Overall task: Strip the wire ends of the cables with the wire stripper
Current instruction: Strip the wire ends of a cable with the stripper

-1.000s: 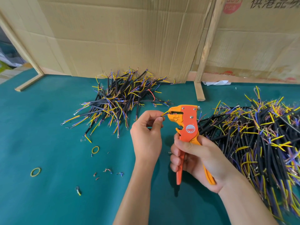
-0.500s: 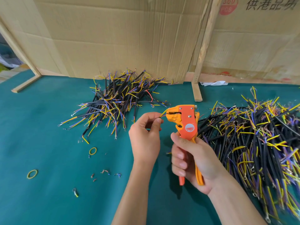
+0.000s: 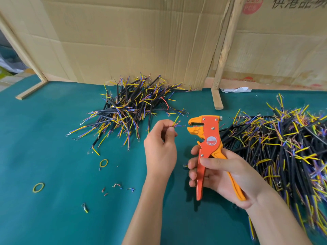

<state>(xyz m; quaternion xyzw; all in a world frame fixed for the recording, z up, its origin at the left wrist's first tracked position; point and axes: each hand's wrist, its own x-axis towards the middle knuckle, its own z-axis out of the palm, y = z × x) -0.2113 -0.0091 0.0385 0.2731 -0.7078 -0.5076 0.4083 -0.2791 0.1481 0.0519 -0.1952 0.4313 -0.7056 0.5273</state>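
- A big sheet of cardboard [image 3: 123, 41] stands at the back, held up by wooden sticks [image 3: 223, 55].
- The desk [image 3: 44, 218] has a green top.
- A very big pile of cables [image 3: 283, 147] lies on the right side of the desk. The cables are black with yellow, blue and purple wires poking out.
- A smaller pile of cables [image 3: 131, 108] lies farther back, left of the middle, near the cardboard.
- The right hand [image 3: 221, 172] holds the wire stripper [image 3: 208, 144] by its handles, with the fingers curled around them. The tool is orange and red and points up and to the left. Its mouth is open a little.
- The left hand [image 3: 161, 147] pinches one cable [image 3: 174, 123] between thumb and fingers. Its short coloured wire ends stick out toward the tool's mouth, just beside it but not touching.
- Two yellow rubber bands [image 3: 103, 163] lie on the desk, left of the hands and well apart from each other.
- Tiny bits of wire [image 3: 117, 186] lie on the desk near the left arm.
- A small white scrap of paper [image 3: 235, 89] lies at the back by the cardboard.
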